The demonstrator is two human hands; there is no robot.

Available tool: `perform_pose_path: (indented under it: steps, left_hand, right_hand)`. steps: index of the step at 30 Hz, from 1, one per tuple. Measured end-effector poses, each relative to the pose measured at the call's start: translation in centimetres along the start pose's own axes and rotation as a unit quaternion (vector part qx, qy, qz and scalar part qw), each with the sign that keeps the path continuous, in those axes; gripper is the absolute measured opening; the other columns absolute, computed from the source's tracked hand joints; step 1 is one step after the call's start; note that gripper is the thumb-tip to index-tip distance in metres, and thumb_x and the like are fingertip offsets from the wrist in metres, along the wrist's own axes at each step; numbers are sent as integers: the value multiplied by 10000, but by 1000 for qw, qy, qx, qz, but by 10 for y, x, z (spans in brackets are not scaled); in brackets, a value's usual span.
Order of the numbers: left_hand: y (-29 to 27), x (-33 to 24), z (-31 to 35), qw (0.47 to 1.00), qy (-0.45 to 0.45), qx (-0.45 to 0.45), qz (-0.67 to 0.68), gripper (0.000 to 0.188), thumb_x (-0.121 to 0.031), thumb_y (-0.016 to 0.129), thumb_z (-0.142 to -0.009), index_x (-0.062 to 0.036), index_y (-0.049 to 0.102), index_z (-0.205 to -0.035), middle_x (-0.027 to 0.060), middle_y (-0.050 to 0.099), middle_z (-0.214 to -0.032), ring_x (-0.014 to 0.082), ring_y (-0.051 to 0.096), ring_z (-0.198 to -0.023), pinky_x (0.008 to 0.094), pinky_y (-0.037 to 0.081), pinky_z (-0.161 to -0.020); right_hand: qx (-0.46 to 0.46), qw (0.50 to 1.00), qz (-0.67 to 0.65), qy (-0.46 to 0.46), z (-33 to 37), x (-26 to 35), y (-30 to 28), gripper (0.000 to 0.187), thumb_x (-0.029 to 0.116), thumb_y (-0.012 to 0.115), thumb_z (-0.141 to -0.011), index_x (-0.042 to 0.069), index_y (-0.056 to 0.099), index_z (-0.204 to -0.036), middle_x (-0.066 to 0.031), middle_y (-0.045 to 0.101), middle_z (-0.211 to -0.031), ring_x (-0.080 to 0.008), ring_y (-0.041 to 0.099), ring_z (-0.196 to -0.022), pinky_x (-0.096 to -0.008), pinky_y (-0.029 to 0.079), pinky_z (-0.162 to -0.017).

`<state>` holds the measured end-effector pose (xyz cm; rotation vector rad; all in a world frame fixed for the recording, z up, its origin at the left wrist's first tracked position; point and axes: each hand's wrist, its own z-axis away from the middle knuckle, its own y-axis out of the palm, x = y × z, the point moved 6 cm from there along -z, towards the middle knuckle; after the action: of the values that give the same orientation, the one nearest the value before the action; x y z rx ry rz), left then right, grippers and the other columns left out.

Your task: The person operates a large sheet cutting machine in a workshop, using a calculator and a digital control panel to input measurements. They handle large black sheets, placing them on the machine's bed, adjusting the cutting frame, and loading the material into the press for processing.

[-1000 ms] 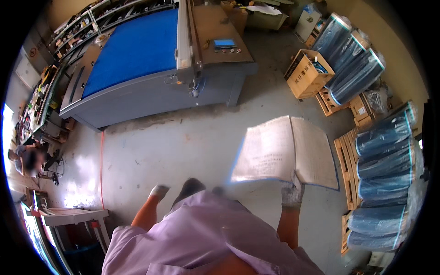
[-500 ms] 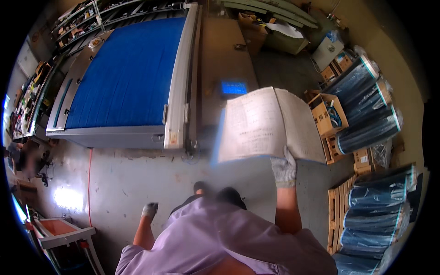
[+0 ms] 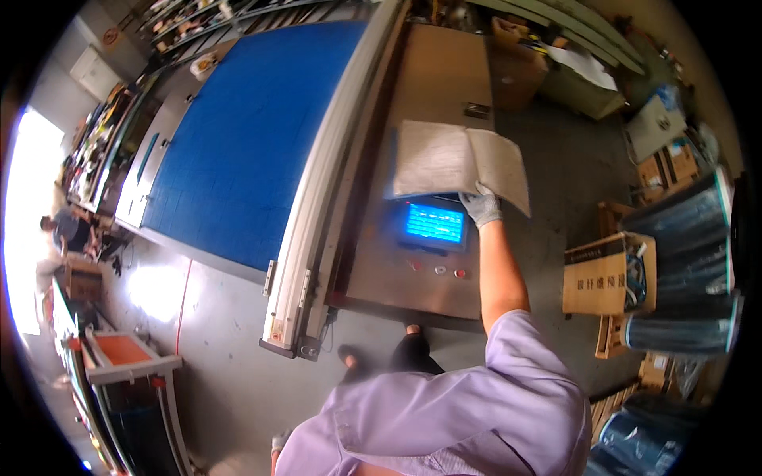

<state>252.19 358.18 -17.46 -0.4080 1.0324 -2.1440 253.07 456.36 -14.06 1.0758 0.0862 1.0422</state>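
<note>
An open notebook (image 3: 435, 161) with a blue edge is held out over the brown machine top (image 3: 432, 79). My right hand (image 3: 482, 208), in a light knitted glove, closes on its lower edge near the fold, with the arm stretched forward. Just below the notebook, a lit blue control screen (image 3: 434, 224) stands beside a short row of round buttons (image 3: 440, 270). My left hand (image 3: 280, 441), also gloved, hangs low by my side. Only a bit of it shows past the shirt, and its fingers cannot be made out.
Left of the brown top runs a long pale metal beam (image 3: 327, 182), with a wide blue cutting bed (image 3: 250, 135) beyond it. On the right are an open cardboard box (image 3: 595, 274) and plastic-wrapped dark rolls (image 3: 683, 333). At far left a person (image 3: 73, 230) sits low.
I have come closer to the brown machine top and its screen. The notebook in my right hand has moved farther forward, above the screen. My left hand has dropped toward the lower edge.
</note>
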Motion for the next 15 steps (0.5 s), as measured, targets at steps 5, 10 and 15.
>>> perform_pose_path:
  steps: [5,10,15]
  left_hand:
    - [31,-68,91,976,-108,104,158,224,-271,575,-931,-79,676,-879,60,632,-702,188,638,-606,337,516,-554]
    - [40,-88,93,933,-192,28,303,268,-297,578,-933,-50,682,-930,90,672,-769,213,658,-628,347,534,-571]
    - [39,-168,176,462,-572,-59,675,305,-298,583,-965,-12,639,-1055,120,677,-833,258,688,-707,378,553,-593]
  right_hand:
    - [-155,987,45,20,-65,-15,-17,252,203,618,-945,130,613,-1186,-68,620,-1214,-258,568,-1140,-502,475,-1004]
    - [-11,998,-31,62,-138,11,-41,338,212,560,-973,-1,594,-1234,-173,634,-1259,-346,586,-1176,-518,496,-1010]
    - [-110,988,101,28,-61,-69,-6,661,413,360,-1015,-17,275,-1510,-179,298,-1587,-357,268,-1470,-524,296,-1188]
